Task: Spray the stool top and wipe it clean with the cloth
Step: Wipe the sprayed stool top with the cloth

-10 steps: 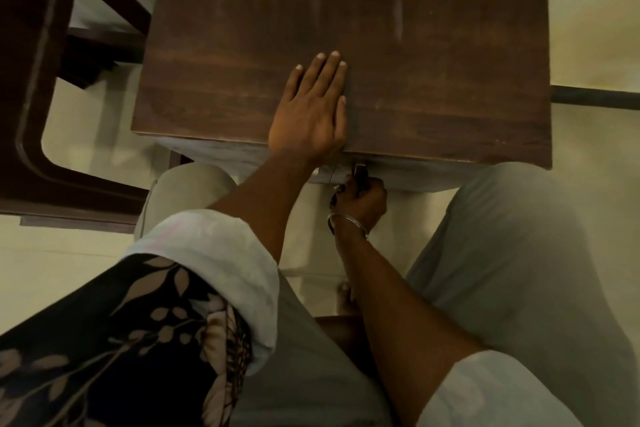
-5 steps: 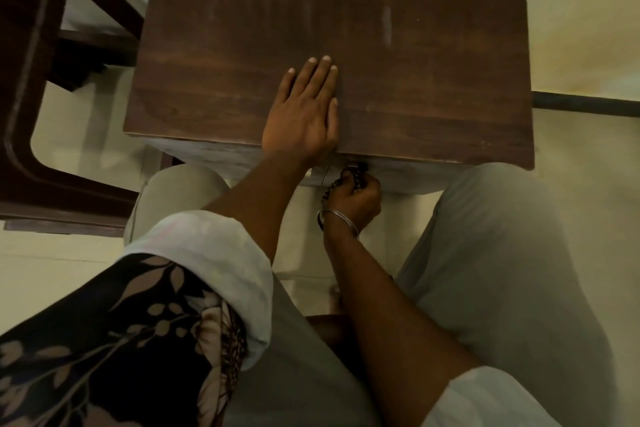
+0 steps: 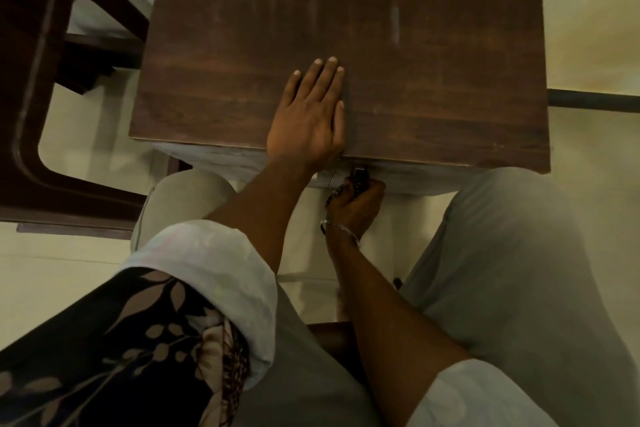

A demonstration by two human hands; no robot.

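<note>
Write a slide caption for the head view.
Left hand flat on the wooden stool top, right hand gripping a small dark object at its front edge.

pale rolled sleeves, dark leaf-print cloth, grey trousers, thin metal bangle.

Illumination is dim and warm-toned. The floor at upper right is brightest, with a soft yellowish cast. Wide-angle distortion bends the frame edges. The near trousers are blurred.
</note>
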